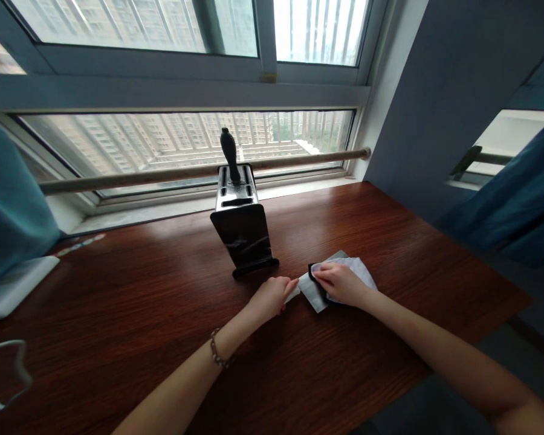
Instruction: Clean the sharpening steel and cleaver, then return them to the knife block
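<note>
My left hand (278,294) is closed around the pale handle of what looks like a cleaver. Its broad, light grey blade (314,293) points right, low over the wooden table; whether it touches the surface I cannot tell. My right hand (342,283) pinches a white cloth (361,270) and presses it on the blade, hiding much of it. A dark edge shows by the right fingertips, around the cloth. Beyond my left hand stands a black knife block (242,235) with a slotted top. One black-handled tool (229,154) is upright in it.
The reddish-brown table (163,290) reaches to a window with a horizontal rail (172,175). On the left are a white flat object (20,287), a white cable (22,365) and a blue curtain (13,211). Another blue curtain (512,199) hangs at right.
</note>
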{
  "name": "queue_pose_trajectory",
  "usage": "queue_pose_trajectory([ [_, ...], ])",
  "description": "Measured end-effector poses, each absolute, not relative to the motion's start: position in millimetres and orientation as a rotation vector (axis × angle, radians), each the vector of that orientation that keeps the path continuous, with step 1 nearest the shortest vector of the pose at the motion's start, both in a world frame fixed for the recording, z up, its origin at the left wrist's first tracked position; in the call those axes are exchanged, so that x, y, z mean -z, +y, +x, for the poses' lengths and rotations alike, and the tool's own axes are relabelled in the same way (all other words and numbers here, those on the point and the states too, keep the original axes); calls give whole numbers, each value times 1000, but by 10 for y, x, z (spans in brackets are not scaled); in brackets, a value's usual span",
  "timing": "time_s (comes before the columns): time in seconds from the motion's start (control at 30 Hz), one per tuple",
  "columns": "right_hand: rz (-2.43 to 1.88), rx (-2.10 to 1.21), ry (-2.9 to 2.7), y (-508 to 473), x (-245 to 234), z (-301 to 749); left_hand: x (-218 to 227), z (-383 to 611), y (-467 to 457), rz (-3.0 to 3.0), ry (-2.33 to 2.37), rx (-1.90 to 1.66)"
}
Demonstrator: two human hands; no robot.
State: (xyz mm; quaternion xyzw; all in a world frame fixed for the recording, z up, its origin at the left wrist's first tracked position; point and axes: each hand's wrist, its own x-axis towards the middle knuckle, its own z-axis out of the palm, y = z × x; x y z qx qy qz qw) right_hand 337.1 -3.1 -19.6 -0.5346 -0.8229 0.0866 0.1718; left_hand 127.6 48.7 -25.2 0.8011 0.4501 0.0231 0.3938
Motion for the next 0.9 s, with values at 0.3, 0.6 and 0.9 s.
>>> queue_pose_trajectory([
  [0.3, -1375, -336, -2386, -85, 188, 3127, 235, 1268, 486, 2082, 1124, -78],
  [0.6, -1627, -340, -2112, -117, 261, 3676, 204, 1277, 467, 2087, 1129, -62],
  [0.9, -1869, -185, -1962, -228, 360, 4222, 213, 1282, 478, 2072, 1149, -54],
])
